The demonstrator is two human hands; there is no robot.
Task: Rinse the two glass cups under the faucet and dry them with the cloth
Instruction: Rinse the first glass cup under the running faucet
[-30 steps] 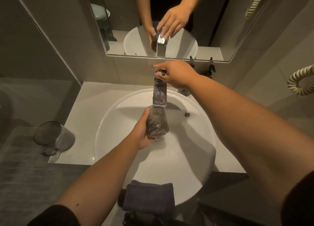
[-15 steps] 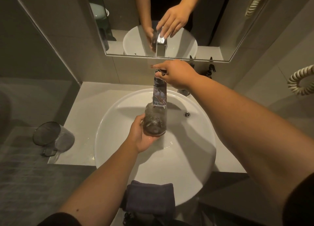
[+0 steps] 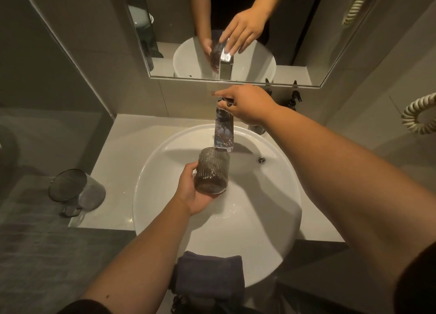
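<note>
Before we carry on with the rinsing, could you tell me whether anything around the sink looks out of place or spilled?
The second glass cup lies tipped on its side at the counter's left edge, mouth facing outward, and could roll off. Nothing else stands out.

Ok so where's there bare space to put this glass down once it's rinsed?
Bare counter lies left of the basin, between the back wall and the other cup lying on its side at the front left corner. Right of the basin only a narrow strip shows. The basin's front rim holds the folded cloth.
</note>
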